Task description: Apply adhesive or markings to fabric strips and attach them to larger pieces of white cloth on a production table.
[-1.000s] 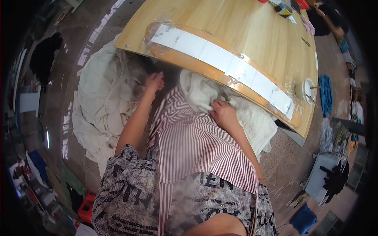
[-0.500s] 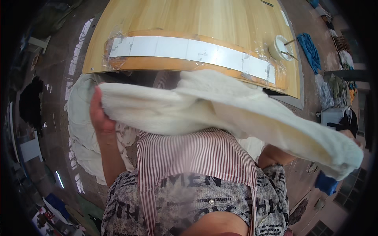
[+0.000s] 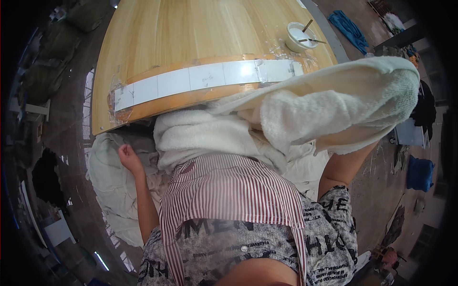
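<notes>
A thick cream towel [image 3: 334, 102] is lifted high at the right and stretches back across my lap to the table edge. My right forearm [image 3: 341, 167] goes up under it. The right hand itself is hidden inside the towel's raised end and seems to hold it up. My left hand [image 3: 128, 157] is low at the left, curled into a fist with nothing visible in it. It sits just beside the towel's left edge and above a pale cloth pile [image 3: 107, 183]. A red-and-white striped apron [image 3: 229, 190] covers my front.
A round wooden table [image 3: 191, 33] lies ahead, with a white taped strip [image 3: 191, 78] along its near rim. A white bowl [image 3: 298, 37] with sticks in it stands at the table's right. Blue cloth [image 3: 350, 24] and a blue bag [image 3: 420, 174] lie on the floor at the right.
The towel, held spread in front of me by both hands, has swung up to the right. My left hand has let it go and dropped to the left side.
</notes>
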Available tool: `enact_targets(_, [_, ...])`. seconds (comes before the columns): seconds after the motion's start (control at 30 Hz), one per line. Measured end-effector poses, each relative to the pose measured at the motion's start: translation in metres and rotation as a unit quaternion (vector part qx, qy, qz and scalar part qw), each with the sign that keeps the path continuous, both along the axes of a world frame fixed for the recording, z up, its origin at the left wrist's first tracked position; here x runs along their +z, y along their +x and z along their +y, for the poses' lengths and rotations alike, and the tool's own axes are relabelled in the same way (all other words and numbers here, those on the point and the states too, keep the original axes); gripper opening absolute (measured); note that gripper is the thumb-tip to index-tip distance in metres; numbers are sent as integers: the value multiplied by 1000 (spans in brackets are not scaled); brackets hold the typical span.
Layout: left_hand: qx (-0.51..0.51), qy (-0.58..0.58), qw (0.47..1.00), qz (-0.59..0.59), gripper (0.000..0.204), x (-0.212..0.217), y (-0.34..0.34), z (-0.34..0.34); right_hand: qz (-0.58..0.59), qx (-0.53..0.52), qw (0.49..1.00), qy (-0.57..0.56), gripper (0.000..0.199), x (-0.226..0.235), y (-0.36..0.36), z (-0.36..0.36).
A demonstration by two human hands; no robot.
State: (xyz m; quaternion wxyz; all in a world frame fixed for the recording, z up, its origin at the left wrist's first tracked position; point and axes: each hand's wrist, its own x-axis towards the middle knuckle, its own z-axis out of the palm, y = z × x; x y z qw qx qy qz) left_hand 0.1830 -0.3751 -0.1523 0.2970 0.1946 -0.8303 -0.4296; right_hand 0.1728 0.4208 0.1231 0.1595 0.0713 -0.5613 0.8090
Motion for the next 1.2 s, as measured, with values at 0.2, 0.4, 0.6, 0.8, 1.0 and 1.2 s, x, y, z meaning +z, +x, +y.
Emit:
enact_targets(0.2, [-484,-56,873,13,42,186,-23,220,9,6,1000,-29,35,3,33,-96])
enact_targets(0.4, [-716,-127,657,-198,32,214,-50,344,28,-59,995,-70,35,4,74,-280])
enact_targets(0.6, [-786,388,473,-92,26,312,-4,373,33,-45,993,-102,35,-5,108,-273])
enact_targets(0.8, [-491,619,610,66,45,302,-6,219,36,-65,983,-167,35,15,64,-267])
enact_targets(1.0, [-72,491,868,36,40,187,41,32,-216,252,940,-76,31,-5,33,-355])
enact_targets(1.2, [-234,137,954,-126,38,148,45,73,-353,359,855,-128,30,-59,0,-409])
